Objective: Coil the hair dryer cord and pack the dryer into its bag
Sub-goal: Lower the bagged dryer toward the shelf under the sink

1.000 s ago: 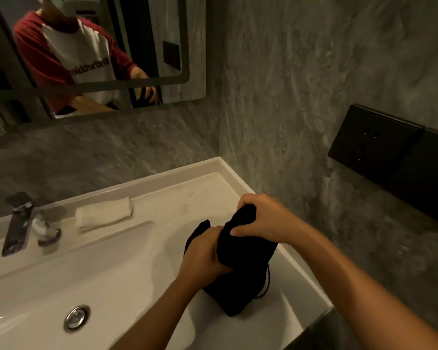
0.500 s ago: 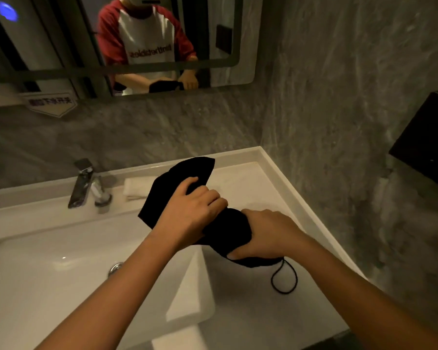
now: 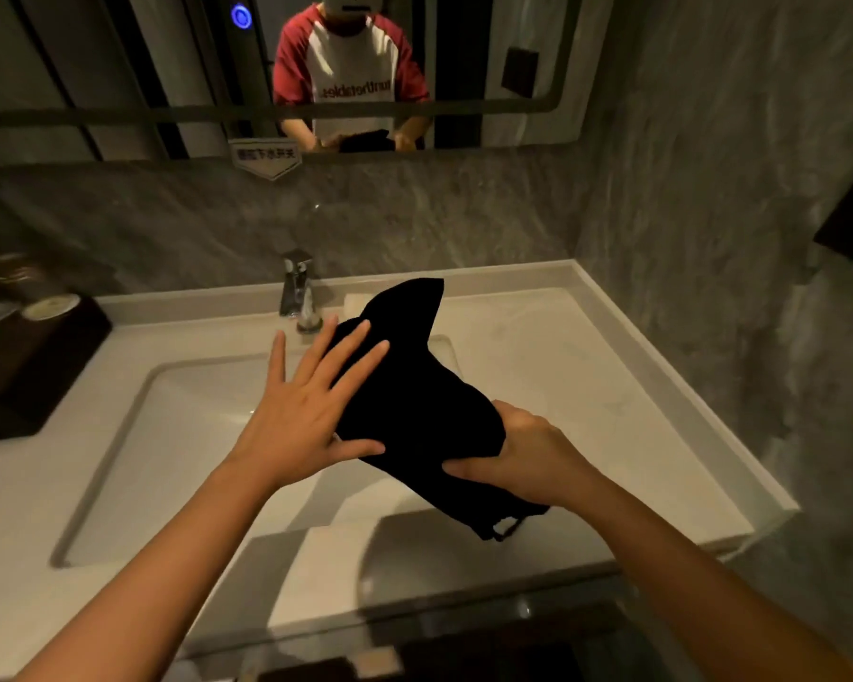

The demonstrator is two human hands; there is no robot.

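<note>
Here the black bag (image 3: pixel 405 406) hangs in the air over the sink basin (image 3: pixel 178 435), its long axis running from near right to far left. The right hand (image 3: pixel 523 460), nearer the person, pinches the bag's near end with its grip closed on the cloth. Beyond it, the left hand (image 3: pixel 306 411) lies flat, fingers spread, against the bag's left side. The dryer itself is hidden, presumably inside.

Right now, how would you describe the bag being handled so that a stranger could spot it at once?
Find the white vanity counter under the mirror, then the basin's right side in front of the chrome faucet. Held above it is a black cloth bag, the right hand closed around its near end and the left hand flat against it. It is the only soft, dark thing over the pale counter.
</note>
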